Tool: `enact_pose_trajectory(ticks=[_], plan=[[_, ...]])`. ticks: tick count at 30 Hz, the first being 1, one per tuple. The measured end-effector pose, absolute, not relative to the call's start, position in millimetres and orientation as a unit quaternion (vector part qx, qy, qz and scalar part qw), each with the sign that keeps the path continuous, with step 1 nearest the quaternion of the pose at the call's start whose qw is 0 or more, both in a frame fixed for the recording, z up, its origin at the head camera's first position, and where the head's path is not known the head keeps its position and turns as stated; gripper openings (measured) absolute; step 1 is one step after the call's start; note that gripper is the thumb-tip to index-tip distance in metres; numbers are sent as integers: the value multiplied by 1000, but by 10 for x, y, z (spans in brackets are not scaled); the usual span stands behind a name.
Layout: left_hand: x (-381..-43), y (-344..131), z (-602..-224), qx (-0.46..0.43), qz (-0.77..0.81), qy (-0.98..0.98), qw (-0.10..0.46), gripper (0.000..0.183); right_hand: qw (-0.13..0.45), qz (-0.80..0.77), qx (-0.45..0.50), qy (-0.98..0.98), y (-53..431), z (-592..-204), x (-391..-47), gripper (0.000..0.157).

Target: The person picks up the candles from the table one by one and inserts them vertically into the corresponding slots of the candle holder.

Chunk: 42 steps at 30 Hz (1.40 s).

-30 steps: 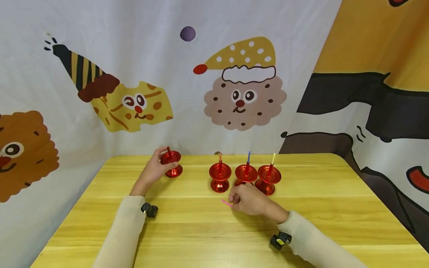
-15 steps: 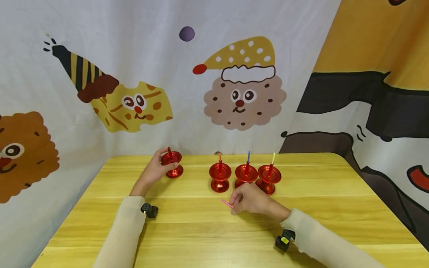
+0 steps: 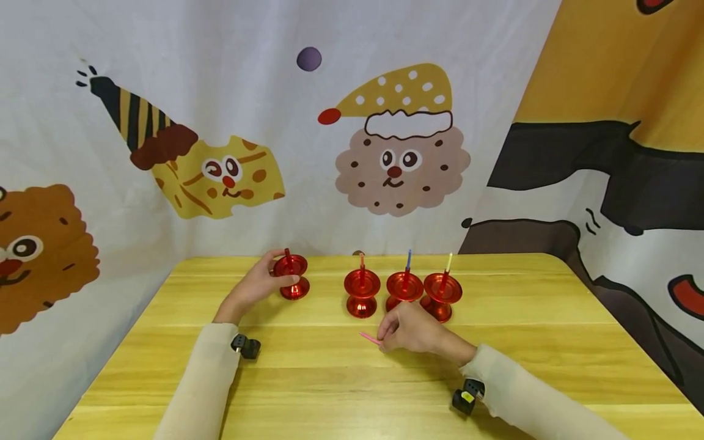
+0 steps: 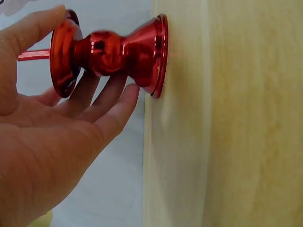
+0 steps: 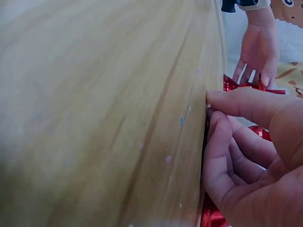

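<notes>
At the table's back left, my left hand grips a shiny red candle holder that has no candle in its central tube. In the left wrist view the thumb lies on the dish rim and the fingers curl behind the waist of the holder. Near the middle of the table, my right hand pinches a thin pink candle by one end; the candle points left. Just behind that hand stand three more red holders, bearing a reddish candle, a blue candle and a yellow candle.
The wooden table ends at the back against a cloth backdrop printed with cartoon figures. In the right wrist view, small coloured specks lie on the wood. The right hand partly covers the base of the middle holder.
My left hand has moved the red candle holder slightly right and toward me. The right hand has barely shifted, still pinching the pink candle.
</notes>
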<state>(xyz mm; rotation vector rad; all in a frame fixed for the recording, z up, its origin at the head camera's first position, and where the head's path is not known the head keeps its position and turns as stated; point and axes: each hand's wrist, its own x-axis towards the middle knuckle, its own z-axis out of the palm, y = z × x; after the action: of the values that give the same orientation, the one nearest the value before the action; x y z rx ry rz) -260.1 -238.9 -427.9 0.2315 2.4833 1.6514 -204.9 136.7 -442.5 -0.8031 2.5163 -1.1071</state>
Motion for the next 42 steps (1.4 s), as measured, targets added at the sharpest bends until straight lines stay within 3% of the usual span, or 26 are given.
enact_pose_trajectory(ticks=[24, 42], plan=[[-2589, -2293, -4320, 149, 572, 796, 127, 85, 172, -444, -281, 833, 1217, -4423, -2031, 10], [-2545, -2048, -4296, 169, 561, 799, 136, 81, 147, -478, -342, 795, 1016, -4212, -2054, 17]])
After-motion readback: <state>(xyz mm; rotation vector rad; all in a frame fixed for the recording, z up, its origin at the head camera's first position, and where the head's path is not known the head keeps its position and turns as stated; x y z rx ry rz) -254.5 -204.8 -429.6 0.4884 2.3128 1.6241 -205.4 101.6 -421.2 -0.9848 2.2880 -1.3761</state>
